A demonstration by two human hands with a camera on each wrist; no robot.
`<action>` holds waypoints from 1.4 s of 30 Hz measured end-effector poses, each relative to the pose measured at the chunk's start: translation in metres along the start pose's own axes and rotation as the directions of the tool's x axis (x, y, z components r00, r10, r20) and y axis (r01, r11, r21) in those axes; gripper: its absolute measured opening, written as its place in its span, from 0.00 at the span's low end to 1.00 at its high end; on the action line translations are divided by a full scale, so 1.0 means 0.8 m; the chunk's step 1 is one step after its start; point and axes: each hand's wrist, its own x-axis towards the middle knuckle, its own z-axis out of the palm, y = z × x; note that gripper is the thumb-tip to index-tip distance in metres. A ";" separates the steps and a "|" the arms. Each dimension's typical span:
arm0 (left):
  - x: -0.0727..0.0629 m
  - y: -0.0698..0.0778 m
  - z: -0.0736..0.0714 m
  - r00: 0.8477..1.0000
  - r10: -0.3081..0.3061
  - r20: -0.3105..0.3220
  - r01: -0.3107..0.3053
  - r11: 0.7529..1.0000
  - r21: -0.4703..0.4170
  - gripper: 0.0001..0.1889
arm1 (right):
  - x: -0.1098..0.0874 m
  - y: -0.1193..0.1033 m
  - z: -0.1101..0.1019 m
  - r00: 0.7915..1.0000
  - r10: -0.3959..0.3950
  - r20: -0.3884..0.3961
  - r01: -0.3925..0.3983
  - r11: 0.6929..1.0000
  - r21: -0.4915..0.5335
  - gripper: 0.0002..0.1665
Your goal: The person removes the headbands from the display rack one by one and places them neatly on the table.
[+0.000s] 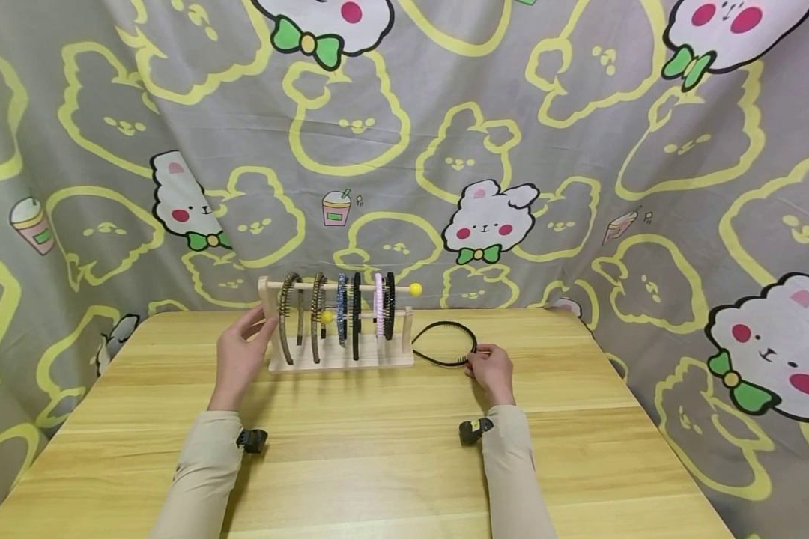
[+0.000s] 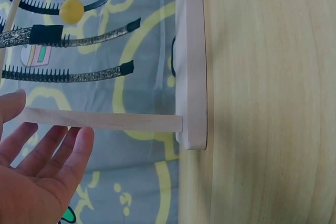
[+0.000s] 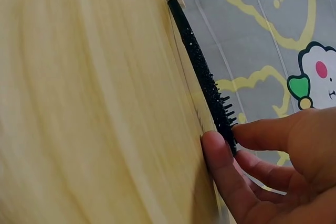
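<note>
A wooden headband rack point(image 1: 377, 361) stands on the table with several headbands hanging from its rods: glittery brown point(image 1: 284, 314), blue point(image 1: 341, 311), black point(image 1: 356, 318) and lilac point(image 1: 379, 307). My left hand point(image 1: 243, 353) holds the rack's left upright point(image 2: 115, 120), thumb on one side and fingers on the other. To the right of the rack, a black toothed headband point(image 3: 202, 72) lies flat on the tabletop. My right hand point(image 1: 492, 370) pinches its curved top between thumb and fingers, and its ends point toward the rack base.
Yellow balls cap the upper rod point(image 1: 415, 289) and the lower rod point(image 1: 326, 317). The wooden table point(image 1: 377, 464) extends around the rack. Behind it hangs a grey curtain point(image 1: 404, 165) with cartoon prints, close to the table's back edge.
</note>
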 end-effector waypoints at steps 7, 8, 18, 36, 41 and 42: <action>0.000 0.000 0.000 1.000 0.006 -0.002 -0.006 1.000 0.008 0.27 | -0.001 0.002 -0.002 1.000 -0.019 0.007 0.019 1.000 -0.003 0.21; 0.000 0.000 0.000 1.000 0.008 -0.003 -0.008 1.000 0.009 0.27 | -0.001 0.002 -0.002 1.000 -0.022 0.008 0.022 1.000 -0.002 0.21; 0.001 -0.002 0.000 1.000 0.006 -0.005 -0.006 1.000 0.006 0.26 | -0.002 -0.005 -0.006 0.995 -0.097 -0.007 0.095 0.984 -0.152 0.22; 0.001 -0.001 0.000 1.000 -0.001 -0.009 0.001 1.000 -0.026 0.24 | -0.057 -0.096 0.010 0.865 -0.498 -0.066 0.491 0.866 -0.098 0.19; 0.000 -0.003 0.001 1.000 0.006 -0.008 -0.006 0.999 -0.034 0.23 | -0.075 -0.112 0.026 0.809 -0.587 -0.037 0.585 0.809 -0.047 0.18; 0.000 -0.003 0.001 1.000 0.007 -0.009 -0.008 0.999 -0.035 0.23 | -0.078 -0.114 0.029 0.800 -0.600 -0.029 0.598 0.800 -0.046 0.18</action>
